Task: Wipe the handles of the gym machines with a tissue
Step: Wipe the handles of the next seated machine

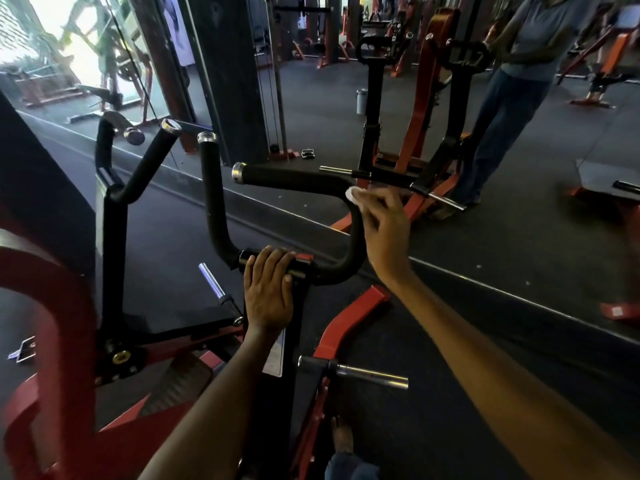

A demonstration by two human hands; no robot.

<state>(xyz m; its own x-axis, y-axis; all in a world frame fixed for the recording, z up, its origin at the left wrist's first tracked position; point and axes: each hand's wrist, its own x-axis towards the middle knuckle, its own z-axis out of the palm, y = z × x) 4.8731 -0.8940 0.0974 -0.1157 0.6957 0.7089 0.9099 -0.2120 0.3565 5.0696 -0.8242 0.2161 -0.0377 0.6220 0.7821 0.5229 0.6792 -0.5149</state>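
White tissue (352,194) shows at the bend of the black foam handle (294,177), pinched under the right hand (384,220). The left hand (268,289) curls over the crossbar (304,266), steadying it. Best to wrap the tissue round and draw it along to the chrome cap. I count four capped handles on this machine and one tissue.
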